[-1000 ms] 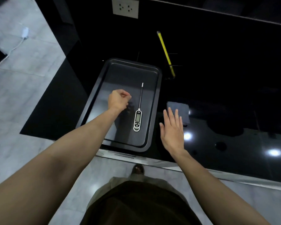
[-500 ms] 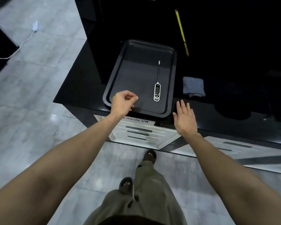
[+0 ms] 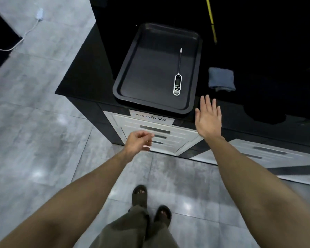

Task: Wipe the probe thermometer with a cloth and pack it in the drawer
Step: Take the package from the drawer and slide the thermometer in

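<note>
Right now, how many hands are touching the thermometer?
0. The left hand hangs in front of the drawers; the right hand hovers near the counter edge. The probe thermometer lies in the tray.

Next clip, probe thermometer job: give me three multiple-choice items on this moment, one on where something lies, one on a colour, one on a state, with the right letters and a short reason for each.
1. Where does the probe thermometer lie?
A. in the tray
B. on the floor
C. in the right hand

2. What colour is the cloth beside the tray?
A. red
B. blue-grey
C. white

3. What does the left hand hold?
A. the cloth
B. the thermometer
C. nothing

Answers:
1 A: it lies flat near the tray's right wall, probe pointing away.
2 B: the folded cloth on the black counter is blue-grey.
3 C: its fingers are loosely curled in front of the drawers, with nothing in them.
</note>
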